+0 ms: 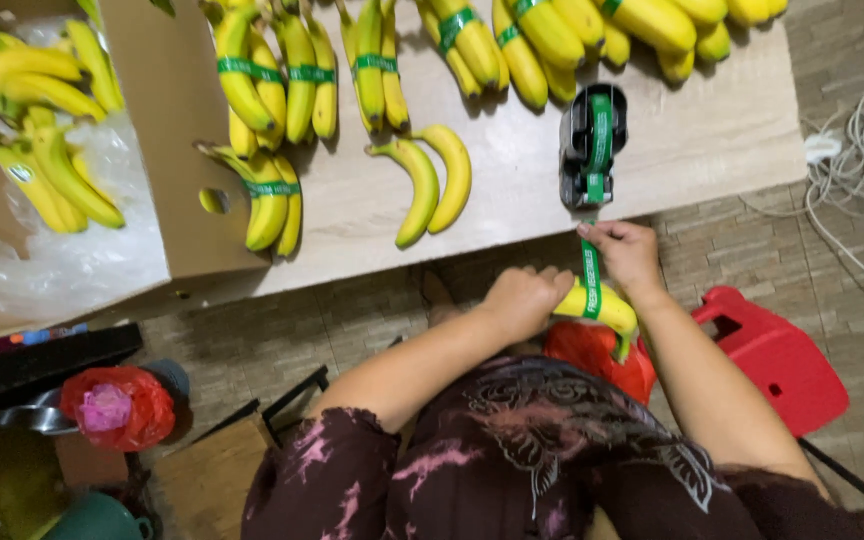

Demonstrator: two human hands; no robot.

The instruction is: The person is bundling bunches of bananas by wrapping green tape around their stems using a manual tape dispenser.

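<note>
The left hand (522,300) grips a banana bunch (597,305) below the table (712,140) edge while the right hand (624,255) pinches green tape (591,275) from the dispenser (592,140); best kept taut and straight.

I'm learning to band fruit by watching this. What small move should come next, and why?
Probably wrap the green tape around the banana bunch and close the loop. The right hand pinches the tape drawn from the dispenser, the left hand grips the bunch, and the tape only lies across its top.
</note>
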